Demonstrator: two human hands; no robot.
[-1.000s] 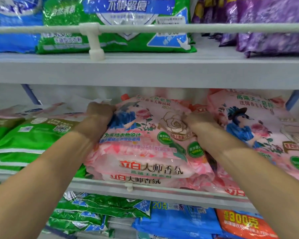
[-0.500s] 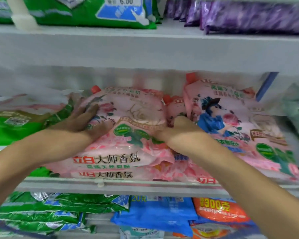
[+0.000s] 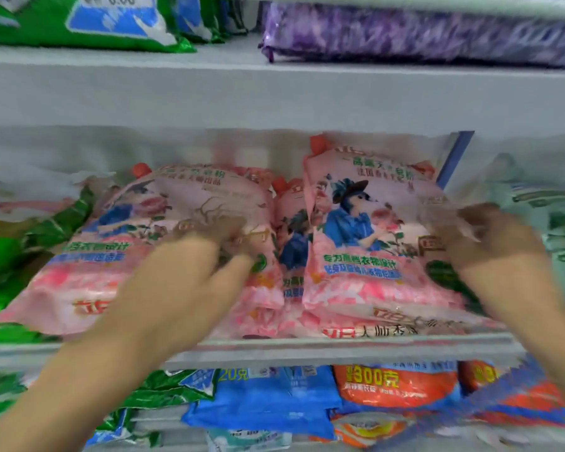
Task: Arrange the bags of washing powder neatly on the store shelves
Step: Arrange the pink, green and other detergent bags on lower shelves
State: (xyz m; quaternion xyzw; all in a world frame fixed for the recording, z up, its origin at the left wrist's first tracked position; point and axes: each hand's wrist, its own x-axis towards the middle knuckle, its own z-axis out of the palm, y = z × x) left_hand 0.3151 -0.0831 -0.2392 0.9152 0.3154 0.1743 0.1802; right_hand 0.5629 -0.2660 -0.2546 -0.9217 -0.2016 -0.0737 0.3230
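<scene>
Pink washing-powder bags (image 3: 366,256) crowd the front edge of the middle shelf (image 3: 340,347). Left hand (image 3: 190,265) spreads loose fingers over one; right hand (image 3: 493,239) is blurred, grip unclear. A sideways tug could spill them over that edge.

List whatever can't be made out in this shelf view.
- Left hand, head view: motion blur hides whether it presses or grips the left pink bag.
- Right hand, head view: blurred at the right pink bag's edge; grip unclear.
- Middle pink bag, head view: mostly covered by the pink bags beside it.
- Green bag, top shelf, head view: cut off by the frame's top edge.
</scene>
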